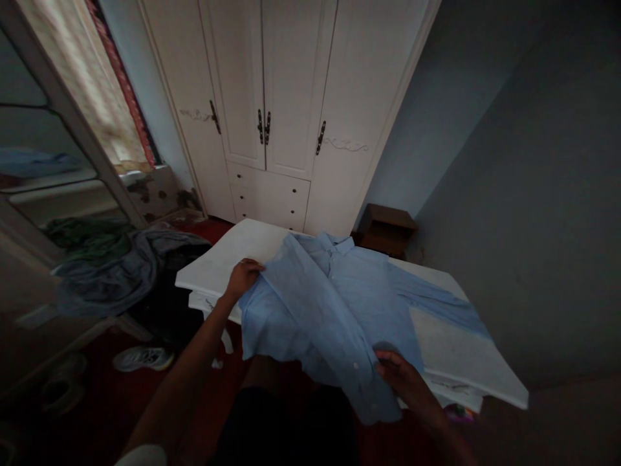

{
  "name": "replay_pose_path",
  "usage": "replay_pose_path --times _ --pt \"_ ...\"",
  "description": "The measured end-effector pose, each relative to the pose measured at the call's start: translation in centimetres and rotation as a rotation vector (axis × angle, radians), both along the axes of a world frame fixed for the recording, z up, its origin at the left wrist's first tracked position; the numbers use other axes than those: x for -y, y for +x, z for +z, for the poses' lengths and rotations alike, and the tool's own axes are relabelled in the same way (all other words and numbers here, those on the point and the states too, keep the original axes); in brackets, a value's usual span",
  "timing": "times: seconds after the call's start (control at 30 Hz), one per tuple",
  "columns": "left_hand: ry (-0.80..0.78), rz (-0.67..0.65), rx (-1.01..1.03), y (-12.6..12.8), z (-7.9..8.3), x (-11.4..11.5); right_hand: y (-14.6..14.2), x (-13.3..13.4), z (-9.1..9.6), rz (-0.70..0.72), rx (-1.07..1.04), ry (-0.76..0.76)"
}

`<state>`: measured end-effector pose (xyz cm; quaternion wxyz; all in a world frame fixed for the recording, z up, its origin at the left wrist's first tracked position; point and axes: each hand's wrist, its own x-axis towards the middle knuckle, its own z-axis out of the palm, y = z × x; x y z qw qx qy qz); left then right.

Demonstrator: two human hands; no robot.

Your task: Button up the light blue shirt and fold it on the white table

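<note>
A light blue button shirt (334, 304) lies spread over a white table (228, 255), collar toward the far side, one sleeve stretched out to the right. My left hand (242, 277) is closed on the shirt's left edge, near the shoulder. Closer to me, my right hand (400, 378) pinches the lower hem, which hangs over the table's near edge. Part of the left half is folded over the front.
A white wardrobe (291, 110) with dark handles stands behind the table. A small brown stool or box (388, 228) sits at its right. Left of the table a pile of dark clothes (116, 265) rests on a surface; shoes (140, 357) lie on the red floor.
</note>
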<state>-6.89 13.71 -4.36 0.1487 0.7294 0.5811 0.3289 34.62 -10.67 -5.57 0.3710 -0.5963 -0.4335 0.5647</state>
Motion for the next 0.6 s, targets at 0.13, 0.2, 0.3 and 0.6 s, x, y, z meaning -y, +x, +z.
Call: replay_pose_path --times 0.13,0.2,0.3,0.6 --pt "-0.056 0.081 0.022 0.2 0.0 -0.6 1.0 -1.3 2.2 0.245 0.190 0.007" --pt "-0.093 0.147 0.030 0.4 0.2 -1.1 1.4 -3.3 3.8 0.249 0.322 0.082" --pt "-0.170 0.161 0.019 0.6 0.4 -2.1 0.8 -8.3 6.4 0.217 0.357 0.218" --pt "-0.367 -0.078 0.107 -0.6 1.3 -4.8 -12.6 -29.7 8.6 0.375 0.584 0.386"
